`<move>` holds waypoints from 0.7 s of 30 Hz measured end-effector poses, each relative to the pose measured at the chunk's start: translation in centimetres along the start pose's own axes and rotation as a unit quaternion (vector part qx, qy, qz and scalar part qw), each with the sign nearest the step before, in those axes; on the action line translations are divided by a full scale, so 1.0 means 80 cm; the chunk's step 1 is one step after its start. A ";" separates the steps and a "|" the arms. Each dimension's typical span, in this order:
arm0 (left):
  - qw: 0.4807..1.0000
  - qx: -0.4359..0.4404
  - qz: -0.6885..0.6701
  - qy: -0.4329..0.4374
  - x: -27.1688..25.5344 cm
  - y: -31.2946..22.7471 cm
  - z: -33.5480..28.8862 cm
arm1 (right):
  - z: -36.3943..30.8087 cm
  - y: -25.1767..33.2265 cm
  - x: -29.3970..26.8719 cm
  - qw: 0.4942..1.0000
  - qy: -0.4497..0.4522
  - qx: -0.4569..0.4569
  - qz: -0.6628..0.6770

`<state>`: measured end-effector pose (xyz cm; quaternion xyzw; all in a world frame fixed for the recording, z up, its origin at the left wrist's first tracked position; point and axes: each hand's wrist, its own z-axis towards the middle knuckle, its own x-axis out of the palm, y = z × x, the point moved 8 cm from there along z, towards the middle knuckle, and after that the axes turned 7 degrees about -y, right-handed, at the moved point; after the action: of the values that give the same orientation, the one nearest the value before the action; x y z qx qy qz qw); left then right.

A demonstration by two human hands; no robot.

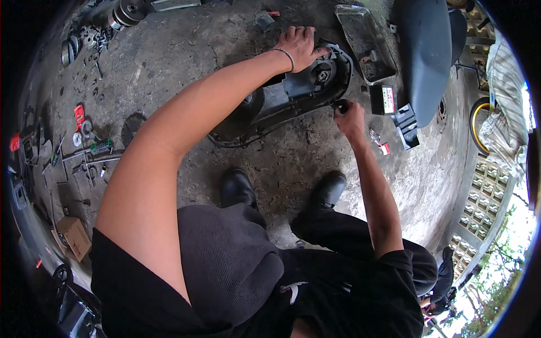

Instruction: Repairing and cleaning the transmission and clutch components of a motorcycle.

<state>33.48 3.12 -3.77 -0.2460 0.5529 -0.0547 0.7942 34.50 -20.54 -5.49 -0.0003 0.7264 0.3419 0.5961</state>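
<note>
A long black engine casing (pixel 269 115), like a scooter's belt-side cover, lies on the floor before me with its hollow side up. My left hand (pixel 300 48) grips its far rim, fingers bent over the edge and thumb pointing right along the casing. My left forearm hides part of the casing's left half. By the near right rim, my right hand (pixel 350 117) is closed, fingertips round a small dark piece (pixel 341 106) whose kind I cannot make out. A round bearing seat (pixel 323 75) shows inside the casing's right end.
A clear tray (pixel 372 50) and a dark scooter seat (pixel 424 56) stand at the right, with a black box (pixel 383 100) and black bracket (pixel 407 125) nearby. Loose tools (pixel 93 155) and metal parts (pixel 97 40) lie left. My boots (pixel 236 187) are close in front.
</note>
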 end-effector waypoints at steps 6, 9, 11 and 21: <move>1.000 -0.005 -0.006 -0.021 -0.008 -0.007 0.003 | 0.009 -0.014 -0.004 0.999 -0.006 0.011 -0.036; 1.000 -0.006 0.004 -0.020 -0.011 0.000 0.004 | 0.004 0.011 -0.001 1.000 0.010 -0.003 -0.002; 1.000 -0.006 0.007 -0.013 -0.008 0.000 -0.002 | -0.009 0.025 0.001 0.999 0.028 -0.009 0.027; 1.000 0.004 0.018 -0.016 0.003 -0.003 0.000 | -0.019 0.017 0.025 0.993 0.105 0.039 0.033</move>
<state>33.66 2.80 -3.86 -0.2338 0.5442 -0.0391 0.8048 32.04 -19.49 -6.44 0.0110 0.7972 0.3307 0.5050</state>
